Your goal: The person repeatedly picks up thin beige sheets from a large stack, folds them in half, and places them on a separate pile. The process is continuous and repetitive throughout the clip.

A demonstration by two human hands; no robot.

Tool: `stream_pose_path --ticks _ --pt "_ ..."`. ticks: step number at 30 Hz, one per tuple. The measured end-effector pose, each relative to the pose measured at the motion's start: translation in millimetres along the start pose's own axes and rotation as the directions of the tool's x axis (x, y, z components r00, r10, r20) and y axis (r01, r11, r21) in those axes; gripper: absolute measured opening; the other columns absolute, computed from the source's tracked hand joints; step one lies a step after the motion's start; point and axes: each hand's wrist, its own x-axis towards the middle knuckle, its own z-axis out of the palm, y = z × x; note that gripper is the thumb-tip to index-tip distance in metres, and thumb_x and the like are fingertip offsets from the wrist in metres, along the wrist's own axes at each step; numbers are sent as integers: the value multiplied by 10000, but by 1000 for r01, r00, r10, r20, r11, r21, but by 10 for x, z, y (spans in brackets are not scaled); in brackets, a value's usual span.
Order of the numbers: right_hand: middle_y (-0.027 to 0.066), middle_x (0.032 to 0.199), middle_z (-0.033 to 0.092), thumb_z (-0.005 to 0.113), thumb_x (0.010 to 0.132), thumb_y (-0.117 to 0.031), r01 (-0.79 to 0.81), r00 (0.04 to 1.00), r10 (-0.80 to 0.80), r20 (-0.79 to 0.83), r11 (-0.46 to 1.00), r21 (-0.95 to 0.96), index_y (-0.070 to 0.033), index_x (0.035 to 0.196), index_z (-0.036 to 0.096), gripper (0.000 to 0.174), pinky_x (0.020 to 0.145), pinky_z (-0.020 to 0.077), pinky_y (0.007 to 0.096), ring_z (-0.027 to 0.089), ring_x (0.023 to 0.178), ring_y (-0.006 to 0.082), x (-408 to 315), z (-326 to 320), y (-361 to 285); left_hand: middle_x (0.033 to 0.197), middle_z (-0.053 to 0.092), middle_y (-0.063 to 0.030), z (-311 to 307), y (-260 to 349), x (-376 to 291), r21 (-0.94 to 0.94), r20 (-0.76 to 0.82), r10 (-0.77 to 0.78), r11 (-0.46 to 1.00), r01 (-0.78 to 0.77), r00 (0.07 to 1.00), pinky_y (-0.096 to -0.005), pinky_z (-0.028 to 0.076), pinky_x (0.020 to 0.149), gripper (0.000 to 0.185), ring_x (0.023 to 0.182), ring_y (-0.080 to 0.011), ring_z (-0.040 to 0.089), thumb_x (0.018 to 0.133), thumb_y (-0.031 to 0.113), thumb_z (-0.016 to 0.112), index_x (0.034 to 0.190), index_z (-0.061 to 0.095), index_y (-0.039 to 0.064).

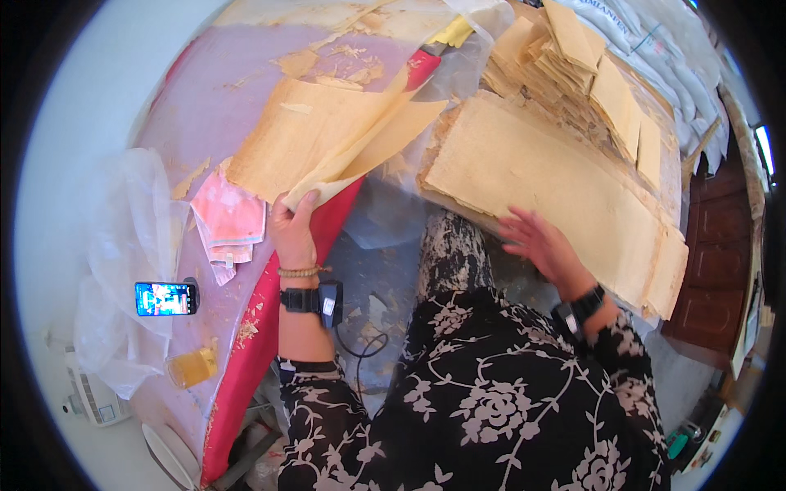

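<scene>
Several thin tan sheets (319,126), perhaps wood veneer or dried dough skin, lie on the plastic-covered table at the left, their right edges lifted and curling. My left hand (298,224) pinches the near corner of these sheets between thumb and fingers. My right hand (537,248) is slightly blurred, its fingers spread, empty, over the near edge of a long flat stack of similar sheets (540,178). Whether it touches the stack I cannot tell. A pink and white cloth (230,215) lies beside my left hand.
A phone (164,299) with a lit screen and a glass jar of amber liquid (192,367) stand at the left. Smaller cut pieces (568,52) are piled beyond the long stack. White sacks (651,67) lie at the far right. A red padded edge (252,350) borders the left table.
</scene>
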Motion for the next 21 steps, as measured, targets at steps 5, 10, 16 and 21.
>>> stream_pose_path --ticks 5,10,16,21 --pt "194 1637 340 442 1086 -506 -24 980 9 201 997 71 -61 1616 266 714 1096 462 550 387 1476 353 671 949 -277 953 692 10 -108 -3 -258 39 112 15 999 -19 994 -247 498 836 88 907 -75 605 929 46 767 995 713 22" --pt "199 1542 456 556 1053 -404 -89 980 78 184 995 53 -53 1492 424 577 1012 522 550 514 1365 363 1039 1425 -254 956 689 17 -83 -21 -323 38 183 40 998 -48 982 -247 500 849 61 912 -76 610 952 78 748 975 721 28" --pt "153 1352 649 602 1026 -315 -204 978 209 -14 965 165 -74 1370 554 422 964 554 479 653 1198 313 1261 1506 -95 964 706 -1 38 119 -319 -14 216 -140 989 146 966 -266 511 832 70 923 -85 623 943 82 742 965 718 20" --pt "114 1146 729 645 979 -280 -180 983 181 1 976 126 -58 1263 630 361 879 585 379 707 1053 249 1271 1644 -89 1082 733 -116 261 411 -443 467 478 238 746 -475 845 -364 502 900 327 1010 -247 690 808 135 814 1101 708 36"
